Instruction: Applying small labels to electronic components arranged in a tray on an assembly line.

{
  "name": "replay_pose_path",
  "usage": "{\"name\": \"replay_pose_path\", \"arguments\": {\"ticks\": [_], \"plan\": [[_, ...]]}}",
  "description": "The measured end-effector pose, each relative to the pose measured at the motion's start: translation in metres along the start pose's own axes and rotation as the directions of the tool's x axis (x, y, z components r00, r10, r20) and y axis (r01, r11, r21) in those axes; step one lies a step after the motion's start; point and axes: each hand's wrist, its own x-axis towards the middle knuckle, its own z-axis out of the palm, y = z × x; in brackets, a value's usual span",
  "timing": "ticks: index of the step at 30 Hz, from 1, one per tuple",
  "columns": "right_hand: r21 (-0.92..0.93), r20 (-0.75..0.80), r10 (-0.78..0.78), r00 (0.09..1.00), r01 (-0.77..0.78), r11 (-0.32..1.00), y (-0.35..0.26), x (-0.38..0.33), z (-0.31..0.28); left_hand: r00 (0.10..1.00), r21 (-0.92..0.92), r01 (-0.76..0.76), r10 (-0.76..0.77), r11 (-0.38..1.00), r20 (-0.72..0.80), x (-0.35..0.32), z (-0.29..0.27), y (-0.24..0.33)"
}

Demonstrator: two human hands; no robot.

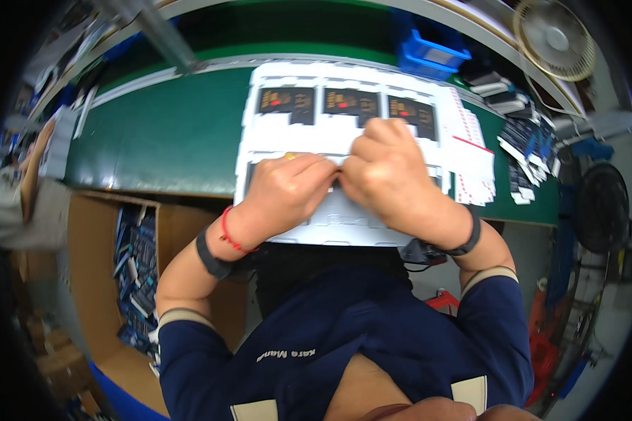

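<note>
A white molded tray (281, 133) lies on the green bench in front of me. Flat black pieces with orange print and a red mark fill its far row: a left one (286, 100), a middle one (351, 102) and a right one (413, 114). Over the near row, my left hand (288, 191) and my right hand (386, 172) meet fingertip to fingertip. Both are closed in a pinch on something small and dark, mostly hidden by the fingers. Dark edges of other pieces show beside the hands in the near row.
White papers with red marks (472, 158) lie right of the tray. Beyond them are piled dark blue and white small boxes (527, 144). Blue bins (432, 56) stand at the back, near a fan (555, 38). A carton (95, 281) of dark packages sits lower left. Another person's arm (36, 165) shows far left.
</note>
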Motion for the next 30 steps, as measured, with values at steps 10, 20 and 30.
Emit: {"name": "replay_pose_path", "arguments": {"ticks": [10,20,30], "plan": [[0.076,0.091,0.116,0.989,-0.123,0.990,0.007,-0.022,-0.028,0.994,-0.030,-0.055,0.057,0.998,0.096,0.005,0.003,0.000],[-0.104,-0.063,0.845,0.531,-0.846,0.524,0.183,-0.170,0.005,0.946,-0.064,-0.093,0.109,0.994,0.304,0.011,-0.001,0.006],[0.049,-0.058,0.664,0.745,-0.662,0.748,0.202,-0.192,0.028,0.991,-0.045,-0.009,0.015,0.999,0.134,0.004,-0.031,0.000]]}}
